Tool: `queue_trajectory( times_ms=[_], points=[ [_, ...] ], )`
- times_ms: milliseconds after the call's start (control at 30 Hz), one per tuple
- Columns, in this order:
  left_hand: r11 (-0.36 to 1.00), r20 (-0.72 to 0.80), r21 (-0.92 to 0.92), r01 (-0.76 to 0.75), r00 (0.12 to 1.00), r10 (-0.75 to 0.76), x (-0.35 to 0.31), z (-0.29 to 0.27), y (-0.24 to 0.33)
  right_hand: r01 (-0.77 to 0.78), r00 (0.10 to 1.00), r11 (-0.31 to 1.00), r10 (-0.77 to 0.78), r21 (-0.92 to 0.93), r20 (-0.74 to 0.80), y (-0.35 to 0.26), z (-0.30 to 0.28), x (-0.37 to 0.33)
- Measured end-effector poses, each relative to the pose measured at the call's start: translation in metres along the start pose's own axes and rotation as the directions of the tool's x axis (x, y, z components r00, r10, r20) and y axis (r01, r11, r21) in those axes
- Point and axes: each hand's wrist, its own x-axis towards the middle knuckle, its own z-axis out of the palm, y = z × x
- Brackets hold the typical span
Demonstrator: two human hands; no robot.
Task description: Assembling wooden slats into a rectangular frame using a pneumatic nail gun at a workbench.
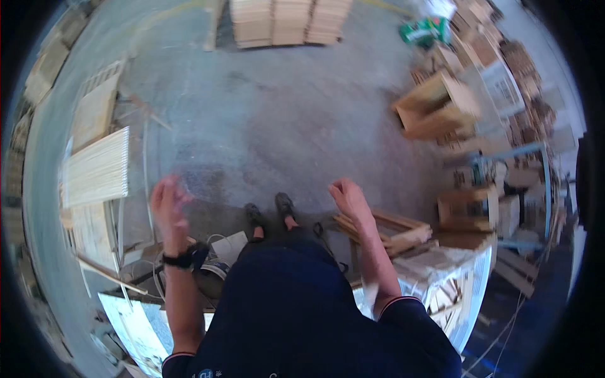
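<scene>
My left hand [169,211] is raised out in front on the left, with a dark watch [179,257] on its wrist. Motion smears its fingers, so whether they hold anything is unclear. Nearest to it, on the left, is a stack of thin pale strips [97,169]. My right hand [348,200] hangs over the floor with its fingers curled together; what they hold, if anything, is hidden. Just below and right of that hand lie wooden frames [403,232]. The two hands are well apart.
Tall stacks of wooden boards [274,22] stand ahead. On the right are an open wooden box [438,107], another box [466,208], a blue metal frame [547,183] and a green bag [425,31]. A bucket [214,269] sits near my left forearm. Wooden panels [97,110] stand at left.
</scene>
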Motion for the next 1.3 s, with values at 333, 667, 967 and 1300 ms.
queue_trajectory(
  times_ms=[333, 667, 967, 1300],
  points=[
    [0.879, 0.014, 0.323, 0.351, 0.927, -0.376, -0.050, -0.090, -0.075, -0.744, 0.555, 0.669, 0.607, 0.012, 0.569, 0.198, 0.146, -0.093],
    [0.835, 0.167, 0.373, 0.404, 0.856, -0.488, -0.039, -0.021, -0.097, -0.835, 0.548, 0.415, 0.563, 0.361, 0.619, 0.220, 0.216, -0.010],
    [0.807, 0.410, 0.531, 0.260, 0.754, -0.513, -0.021, 0.077, -0.122, 0.141, 0.988, 0.934, -0.152, 0.327, 0.008, 0.030, 0.045, 0.011],
    [0.775, 0.490, -0.036, 0.631, 0.687, -0.537, 0.007, 0.132, -0.095, 0.206, 0.875, 0.850, -0.382, 0.485, 0.297, -0.095, -0.050, -0.088]
  ],
)
